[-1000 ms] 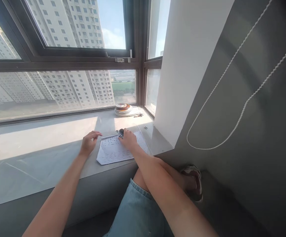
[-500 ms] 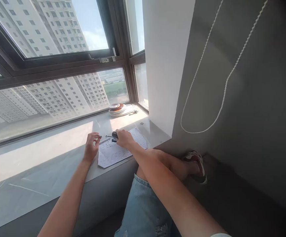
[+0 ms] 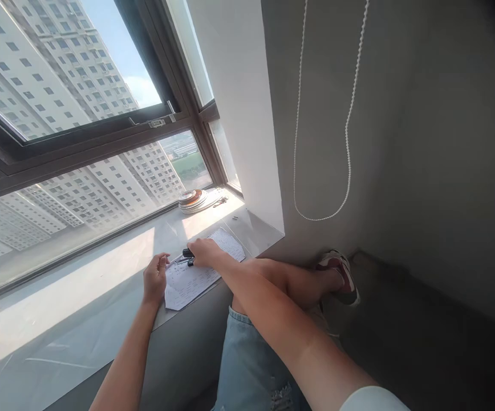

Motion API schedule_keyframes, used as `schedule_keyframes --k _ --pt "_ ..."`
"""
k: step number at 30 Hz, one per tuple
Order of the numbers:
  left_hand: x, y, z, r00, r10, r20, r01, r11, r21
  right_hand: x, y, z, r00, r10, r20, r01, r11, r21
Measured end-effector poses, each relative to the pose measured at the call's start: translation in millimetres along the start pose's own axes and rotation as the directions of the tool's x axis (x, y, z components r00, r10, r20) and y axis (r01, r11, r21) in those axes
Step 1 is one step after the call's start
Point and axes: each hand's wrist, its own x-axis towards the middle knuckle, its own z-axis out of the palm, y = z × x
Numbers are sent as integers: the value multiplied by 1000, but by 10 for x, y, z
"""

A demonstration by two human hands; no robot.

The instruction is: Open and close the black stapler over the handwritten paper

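The left hand [image 3: 155,277] has curled its fingers tighter—can't tell if anything's pinched. The right hand [image 3: 205,253] stays wrapped around the stapler [image 3: 186,253], above the paper [image 3: 191,285] on the sill [image 3: 114,308]—stapler handling looks unfinished.

stack of round discs [image 3: 193,201] — by window frame [image 3: 199,122] | beaded cord [image 3: 318,219] — looped before grey wall [image 3: 401,125] | tower blocks [image 3: 46,68] outside

On the sill [image 3: 102,319] lie the papers [image 3: 191,285]. The left hand [image 3: 155,278] is at their left edge; the right hand [image 3: 203,252], with the stapler [image 3: 189,253], is above them. Behind, by the window [image 3: 114,140], there is a stack [image 3: 193,201].
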Motion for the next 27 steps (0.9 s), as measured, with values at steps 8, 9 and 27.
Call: schedule_keyframes --k 8,9,27 --pt "28 8 -15 996 59 73 -59 998 -9 -45 -11 -69 1000 -24 10 24 999 32" --pt "31 11 -16 995 66 68 -67 998 8 -46 -11 -74 1000 -21 11 20 999 37" --pt "103 -139 29 953 236 192 -252 966 59 -45 14 -68 999 -51 10 51 998 41"
